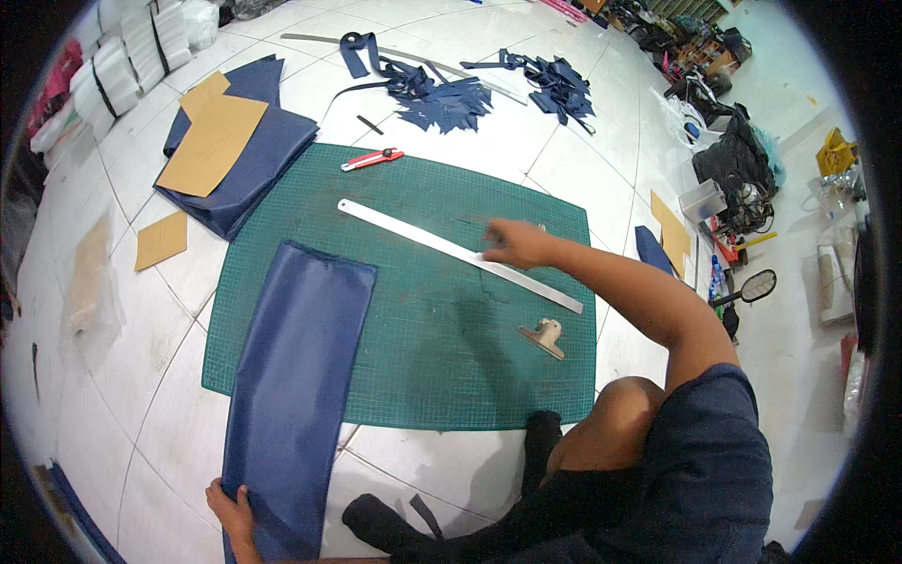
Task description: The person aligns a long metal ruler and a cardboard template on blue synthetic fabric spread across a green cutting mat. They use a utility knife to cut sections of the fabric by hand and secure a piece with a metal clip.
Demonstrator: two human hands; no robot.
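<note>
Pinning the near end of the navy fabric strip with the left hand, keeping it flat across the green cutting mat; pressing right hand fingertips onto the steel ruler, steadying it diagonally.

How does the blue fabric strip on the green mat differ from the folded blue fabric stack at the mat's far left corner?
The fabric strip lies long, narrow and single; the folded stack is wide and layered. The strip is bare, held at its near end by the left hand; the stack carries a brown card pattern, untouched. Both are dark blue and overlap the green mat.
</note>
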